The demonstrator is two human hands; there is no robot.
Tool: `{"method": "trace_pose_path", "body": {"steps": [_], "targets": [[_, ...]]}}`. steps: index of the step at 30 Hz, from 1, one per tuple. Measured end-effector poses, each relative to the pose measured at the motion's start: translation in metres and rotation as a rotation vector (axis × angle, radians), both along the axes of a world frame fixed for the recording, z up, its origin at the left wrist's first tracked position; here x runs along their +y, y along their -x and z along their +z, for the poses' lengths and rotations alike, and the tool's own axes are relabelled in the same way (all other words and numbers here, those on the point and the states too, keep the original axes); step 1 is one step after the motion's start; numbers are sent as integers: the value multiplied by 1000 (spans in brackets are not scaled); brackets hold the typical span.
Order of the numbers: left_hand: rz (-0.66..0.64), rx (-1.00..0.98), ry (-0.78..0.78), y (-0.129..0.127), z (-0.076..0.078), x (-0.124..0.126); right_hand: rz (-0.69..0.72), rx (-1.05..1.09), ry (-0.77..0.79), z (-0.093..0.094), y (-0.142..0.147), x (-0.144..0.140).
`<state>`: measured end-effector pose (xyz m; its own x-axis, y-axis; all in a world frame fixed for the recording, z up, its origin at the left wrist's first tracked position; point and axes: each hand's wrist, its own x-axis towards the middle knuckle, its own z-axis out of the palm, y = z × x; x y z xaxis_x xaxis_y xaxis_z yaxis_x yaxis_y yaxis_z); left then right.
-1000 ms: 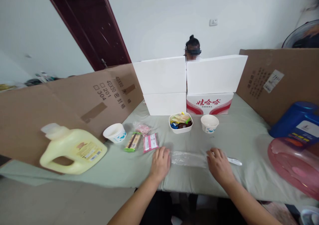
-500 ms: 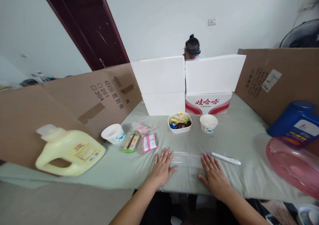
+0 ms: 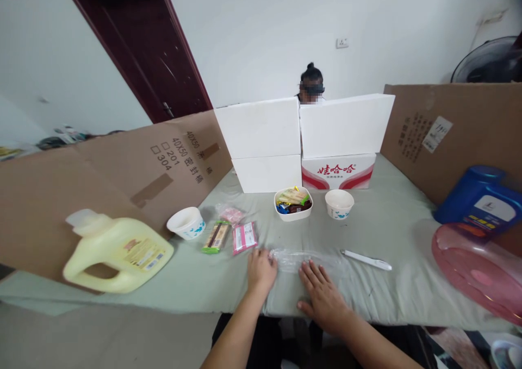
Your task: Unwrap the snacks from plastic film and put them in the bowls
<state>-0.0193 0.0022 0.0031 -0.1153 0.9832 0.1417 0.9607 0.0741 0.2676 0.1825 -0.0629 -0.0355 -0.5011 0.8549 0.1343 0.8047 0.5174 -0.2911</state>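
A clear plastic bag (image 3: 314, 258) lies flat on the grey-green table cloth (image 3: 391, 227) near the front edge. My left hand (image 3: 260, 271) rests curled at the bag's left end, touching it. My right hand (image 3: 322, 295) lies flat with fingers spread on the bag's near edge, just right of the left hand. A white pen (image 3: 366, 259) lies on the cloth to the right of the bag.
A bowl of wrapped snacks (image 3: 293, 203) and two paper bowls (image 3: 339, 203) (image 3: 186, 222) stand behind. Snack packets (image 3: 243, 236) lie left. A yellow jug (image 3: 116, 252), a blue jug (image 3: 481, 203) and a pink basin (image 3: 481, 268) flank the table. White boxes (image 3: 304, 140) and cardboard walls (image 3: 130, 178) enclose it; a person sits behind.
My right hand has slid left along the bag from its right end toward my left hand. The left hand's fingers have curled at the bag's left end. The bag looks more bunched.
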Motion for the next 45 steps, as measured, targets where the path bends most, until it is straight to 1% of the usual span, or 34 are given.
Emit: {"method": "trace_pose_path", "body": {"steps": [3,5,7,9,11,14,17,20,23,25,29,32,35,38,40,42,43,45], "targets": [[5,-146,-36,-9,2,1,-8,-8,28,0,1,0],[-44,-215,-138,-21,1,-1,-13,-12,29,0,1,0],[-173,-245,-270,-36,-3,-6,-9,-15,23,-2,1,0],[-320,-252,-339,-52,-10,-11,0,-7,0,-5,0,0],[-409,-253,-323,-64,-20,-16,9,6,-23,-8,-1,1],[-430,-250,-253,-69,-29,-20,20,18,-21,-10,-3,2],[-496,-233,-237,-64,-27,-25,22,47,-20,-6,-5,2],[-586,-206,-248,-60,-21,-30,-44,100,-68,3,-9,0],[-615,-158,-258,-59,-19,-35,-146,143,-129,11,-20,-1],[-633,-144,-255,-59,-20,-37,-233,159,-166,15,-34,0],[-644,-158,-270,-58,-25,-37,-449,117,-247,15,-65,4],[-663,-188,-290,-57,-27,-36,-549,62,-259,13,-78,7],[-672,-212,-293,-57,-27,-36,-586,7,-225,14,-78,8],[-635,-174,-283,-59,-25,-38,-561,-14,-177,19,-73,8],[-628,-154,-271,-59,-24,-39,-536,7,-167,22,-72,7],[-654,-162,-261,-60,-24,-39,-525,86,-160,22,-72,8],[-673,-167,-262,-59,-25,-39,-530,158,-141,21,-72,9],[-708,-166,-266,-59,-26,-39,-558,360,-38,20,-72,10]]}}
